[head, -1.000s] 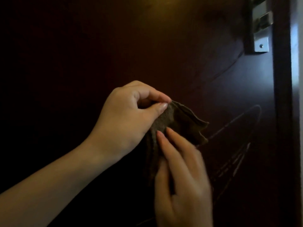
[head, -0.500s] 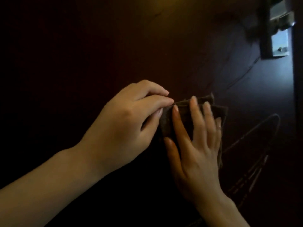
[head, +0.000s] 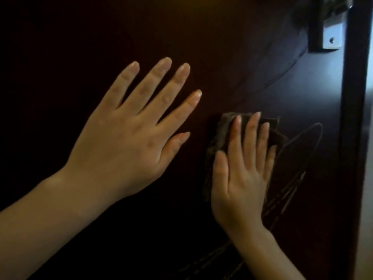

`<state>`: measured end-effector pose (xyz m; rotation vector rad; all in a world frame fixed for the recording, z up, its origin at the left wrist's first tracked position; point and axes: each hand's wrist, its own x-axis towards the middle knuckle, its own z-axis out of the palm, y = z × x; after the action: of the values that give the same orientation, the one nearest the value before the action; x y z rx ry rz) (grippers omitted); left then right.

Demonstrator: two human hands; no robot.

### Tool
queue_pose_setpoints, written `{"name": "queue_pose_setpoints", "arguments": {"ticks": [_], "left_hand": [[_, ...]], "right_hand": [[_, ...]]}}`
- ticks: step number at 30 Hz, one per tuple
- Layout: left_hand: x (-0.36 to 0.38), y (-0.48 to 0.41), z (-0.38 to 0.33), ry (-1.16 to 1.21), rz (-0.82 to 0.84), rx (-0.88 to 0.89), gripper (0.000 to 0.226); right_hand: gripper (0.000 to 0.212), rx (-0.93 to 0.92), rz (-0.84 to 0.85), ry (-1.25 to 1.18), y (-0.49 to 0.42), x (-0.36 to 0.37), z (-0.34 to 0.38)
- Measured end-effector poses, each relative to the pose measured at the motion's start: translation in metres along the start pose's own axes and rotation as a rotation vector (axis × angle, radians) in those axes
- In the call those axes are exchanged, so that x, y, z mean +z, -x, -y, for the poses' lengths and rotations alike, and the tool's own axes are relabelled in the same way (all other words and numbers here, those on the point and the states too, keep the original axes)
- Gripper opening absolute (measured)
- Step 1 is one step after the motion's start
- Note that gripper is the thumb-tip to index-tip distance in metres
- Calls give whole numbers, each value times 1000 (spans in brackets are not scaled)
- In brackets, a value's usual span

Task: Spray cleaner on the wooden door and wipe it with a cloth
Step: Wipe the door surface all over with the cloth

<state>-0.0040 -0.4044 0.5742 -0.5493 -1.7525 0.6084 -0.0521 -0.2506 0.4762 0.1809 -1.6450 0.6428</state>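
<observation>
door: dark brown glossy wooden door [head: 232, 47] fills view, faint wipe streaks lower right
cloth: crumpled grey-brown cloth [head: 223, 132] flat on door, right of centre
right hand: right hand [head: 242, 178] fingers spread flat, pressing cloth to door
left hand: left hand [head: 129, 136] fingers splayed, empty, just left of cloth, apart from it
edge: door's right edge [head: 353, 138] near cloth; silver metal lock plate [head: 331, 37] upper right
room: wide bare door surface left and above

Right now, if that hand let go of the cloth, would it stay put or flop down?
Probably flop and slide down: the cloth looks soft and creased, bunching around the right hand that presses it flat. The door seems smooth and upright, so little would hold it. It likely weighs very little.
</observation>
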Motion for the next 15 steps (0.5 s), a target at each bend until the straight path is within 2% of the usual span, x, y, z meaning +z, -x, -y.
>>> {"name": "queue_pose_setpoints", "arguments": {"ticks": [3, 8, 13, 15], "left_hand": [[2, 0, 0, -2, -22, 6, 53], [4, 1, 0, 7, -40, 8, 54], [6, 1, 0, 31, -38, 12, 57], [5, 1, 1, 25, -39, 11, 58]], "right_hand": [[56, 127, 16, -51, 1, 1, 9], [57, -2, 89, 11, 23, 0, 0], [57, 239, 16, -85, -8, -6, -21], [58, 234, 15, -53, -2, -3, -12]]}}
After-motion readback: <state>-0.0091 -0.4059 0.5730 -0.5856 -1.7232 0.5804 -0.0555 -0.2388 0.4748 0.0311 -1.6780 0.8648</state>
